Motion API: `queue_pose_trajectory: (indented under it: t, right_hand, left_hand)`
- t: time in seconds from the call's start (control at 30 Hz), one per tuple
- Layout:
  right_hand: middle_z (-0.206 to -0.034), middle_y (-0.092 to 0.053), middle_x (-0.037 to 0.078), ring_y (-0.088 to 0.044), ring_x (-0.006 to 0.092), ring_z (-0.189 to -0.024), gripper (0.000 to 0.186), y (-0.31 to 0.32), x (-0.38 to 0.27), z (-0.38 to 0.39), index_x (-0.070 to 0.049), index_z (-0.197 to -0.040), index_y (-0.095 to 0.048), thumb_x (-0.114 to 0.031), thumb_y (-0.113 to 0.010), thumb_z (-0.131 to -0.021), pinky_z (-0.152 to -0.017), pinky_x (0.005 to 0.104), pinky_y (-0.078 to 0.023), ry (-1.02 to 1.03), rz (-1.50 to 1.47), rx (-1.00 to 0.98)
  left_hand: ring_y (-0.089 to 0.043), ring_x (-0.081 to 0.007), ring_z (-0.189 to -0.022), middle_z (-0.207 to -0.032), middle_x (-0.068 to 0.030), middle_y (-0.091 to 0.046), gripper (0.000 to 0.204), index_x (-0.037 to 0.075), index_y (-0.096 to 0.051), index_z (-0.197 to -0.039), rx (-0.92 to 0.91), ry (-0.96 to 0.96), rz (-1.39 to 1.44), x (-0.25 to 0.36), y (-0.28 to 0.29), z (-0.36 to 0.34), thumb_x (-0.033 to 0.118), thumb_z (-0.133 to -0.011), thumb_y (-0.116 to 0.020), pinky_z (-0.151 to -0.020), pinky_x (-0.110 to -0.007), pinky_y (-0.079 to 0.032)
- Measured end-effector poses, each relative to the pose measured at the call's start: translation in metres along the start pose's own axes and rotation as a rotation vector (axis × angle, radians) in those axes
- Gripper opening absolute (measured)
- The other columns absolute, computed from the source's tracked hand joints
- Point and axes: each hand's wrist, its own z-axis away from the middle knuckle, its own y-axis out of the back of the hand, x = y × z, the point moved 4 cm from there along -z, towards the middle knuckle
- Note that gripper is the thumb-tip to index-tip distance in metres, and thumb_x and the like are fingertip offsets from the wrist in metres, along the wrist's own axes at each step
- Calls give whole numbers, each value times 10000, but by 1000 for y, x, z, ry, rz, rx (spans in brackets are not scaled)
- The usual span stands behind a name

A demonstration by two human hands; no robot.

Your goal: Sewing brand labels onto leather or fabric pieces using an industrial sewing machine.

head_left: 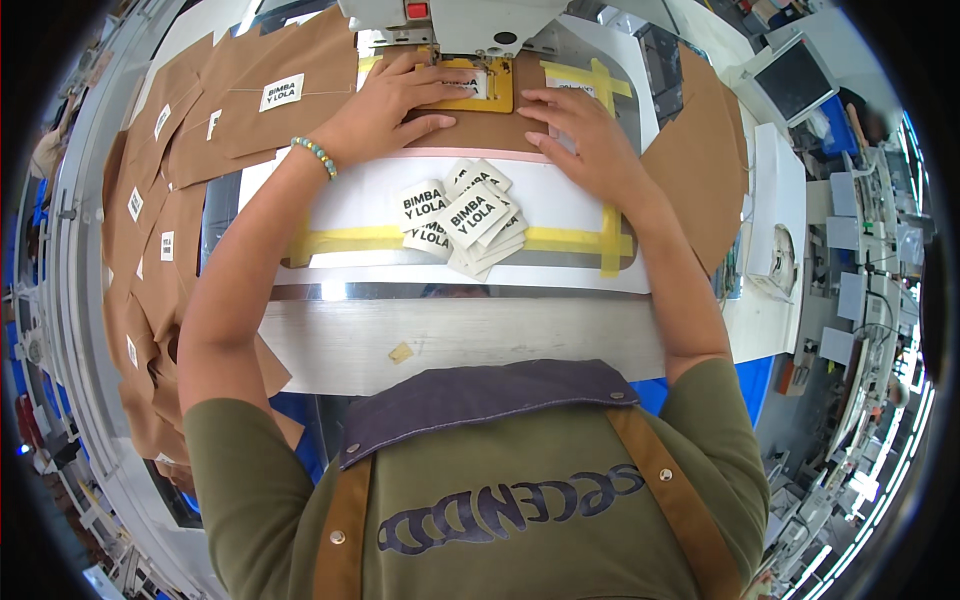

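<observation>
Under the head of a white sewing machine (455, 22) lies a brown fabric piece (470, 130). A yellow clamp frame (505, 88) rests on it around a white label (495, 84) with dark print. My left hand (395, 105) lies open on the fabric at the left, its fingertips reaching over the frame and partly hiding the label. To the right of the frame, my right hand (580, 135) is open, fingers stretched toward the frame over the fabric. Below both hands, a loose pile of white printed labels (470, 215) sits on a white board (350, 200).
Brown pieces with labels attached (215, 130) pile up at the left. More brown pieces (700, 160) lie at the right. Yellow tape strips (570, 240) cross the white board. Farther right are a monitor (795, 80) and a white box (775, 225). A small tan scrap (401, 352) lies near the front edge.
</observation>
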Motion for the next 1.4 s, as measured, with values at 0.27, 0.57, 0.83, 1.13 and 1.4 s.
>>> queue_pose_trajectory:
  t: [0.27,0.57,0.83,1.13,1.4]
  right_hand:
    - [-1488,-662,74,-548,337,-1420,335,1,1,3,-85,-1315,-761,-252,-717,-1028,-1199,463,-439,4,2,-11]
    - [-1351,-743,72,-599,326,-1373,179,17,23,0,-78,-1139,-814,-146,-742,-989,-1164,453,-479,-7,83,311]
    - [-1304,-764,67,-622,318,-1344,127,20,38,0,-79,-1071,-812,-85,-746,-963,-1117,435,-515,-110,1,414]
    - [-1255,-766,61,-630,303,-1327,118,21,43,4,-76,-1063,-802,-74,-753,-955,-1104,420,-524,-152,3,434]
    - [-1297,-758,70,-629,280,-1345,161,16,43,7,-71,-1122,-802,-70,-744,-972,-1130,407,-515,-161,-53,389]
  left_hand:
    - [-506,-314,-1324,-1607,-6,-595,484,133,-714,-1445,41,-79,-67,6,4,-3,287,-988,-757,-1224,-462,-389]
    - [-527,-351,-1300,-1589,-11,-612,481,129,-723,-1424,5,-80,-97,6,7,-5,347,-996,-747,-1242,-480,-376]
    - [-536,-335,-1307,-1570,-13,-628,455,143,-734,-1412,16,-80,-133,5,6,-4,336,-1000,-745,-1247,-480,-368]
    - [-523,-329,-1328,-1557,-66,-628,403,161,-758,-1397,20,-34,-74,-3,4,-17,307,-1022,-733,-1242,-472,-366]
    - [-535,-343,-1360,-1265,-149,-680,394,144,-783,-1346,52,50,-4,-25,-1,-23,335,-1002,-767,-1204,-451,-392]
